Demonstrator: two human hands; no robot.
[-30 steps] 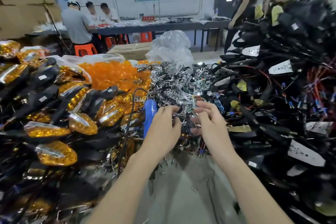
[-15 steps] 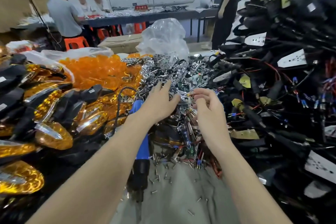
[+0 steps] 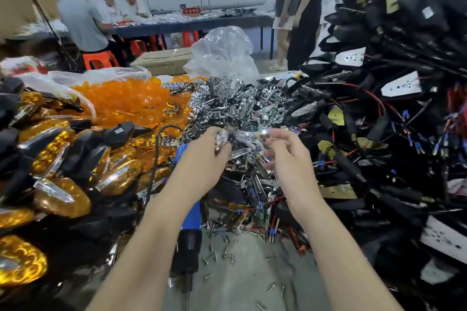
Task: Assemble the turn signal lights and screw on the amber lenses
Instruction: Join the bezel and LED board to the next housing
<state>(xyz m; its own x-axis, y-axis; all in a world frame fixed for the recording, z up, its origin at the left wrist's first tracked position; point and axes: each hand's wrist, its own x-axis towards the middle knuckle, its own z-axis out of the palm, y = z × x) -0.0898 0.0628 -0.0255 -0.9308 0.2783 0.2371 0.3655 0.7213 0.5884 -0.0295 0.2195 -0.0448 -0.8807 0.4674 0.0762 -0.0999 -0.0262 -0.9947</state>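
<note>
Over the chrome pile, our left hand and right hand each seem to pinch a reflector, so we're part-picking; next, seat one in a housing.

Clear plastic bag, cardboard box; people, orange stools at far table

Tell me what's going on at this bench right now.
A person is picking parts from the chrome reflector pile. The left hand grips a chrome piece, and the right hand pinches a shiny part beside it. The blue screwdriver lies untouched by the left forearm, with loose screws on the table. Amber lenses and wired black housings are heaped on either side.
</note>
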